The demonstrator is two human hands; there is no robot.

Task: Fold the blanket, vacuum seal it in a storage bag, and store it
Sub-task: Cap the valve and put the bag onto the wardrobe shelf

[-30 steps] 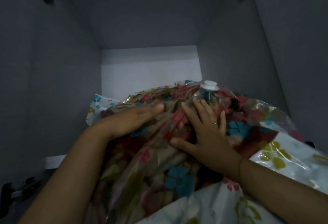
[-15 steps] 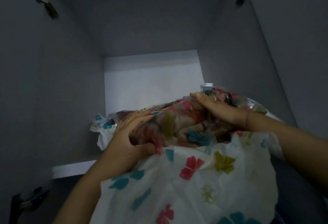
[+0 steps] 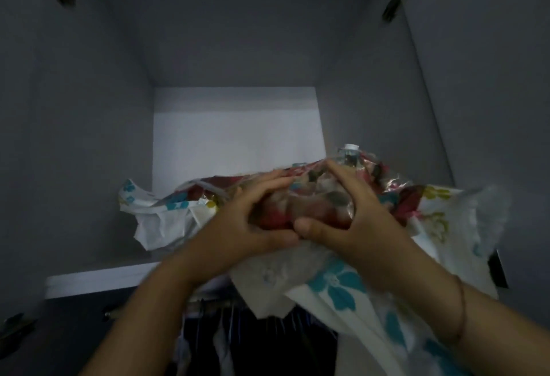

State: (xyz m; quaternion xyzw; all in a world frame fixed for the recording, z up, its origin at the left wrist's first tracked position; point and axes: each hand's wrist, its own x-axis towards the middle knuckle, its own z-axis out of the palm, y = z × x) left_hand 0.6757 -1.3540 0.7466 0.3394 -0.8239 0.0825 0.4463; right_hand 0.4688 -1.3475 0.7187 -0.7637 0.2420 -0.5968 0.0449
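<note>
The clear storage bag [image 3: 312, 203] holds the compressed red floral blanket and lies half on the white wardrobe shelf [image 3: 98, 280]. Its white valve cap [image 3: 350, 147] points up at the far right. The bag's white flowered skirt [image 3: 336, 286] hangs over the shelf's front edge. My left hand [image 3: 247, 224] and my right hand [image 3: 345, 221] grip the near edge of the bundle side by side. On both, the fingers lie over the top and the thumbs sit at the front, and the two thumbs meet.
Grey side walls and a back panel [image 3: 238, 125] enclose the shelf space, with room behind the bag. Door hinges [image 3: 397, 0] sit on the upper walls. Dark clothes [image 3: 253, 343] hang on a rail below the shelf.
Both hands have drawn together at the middle of the bundle's near edge. The bag lies further onto the shelf, and more of its white skirt hangs over the front.
</note>
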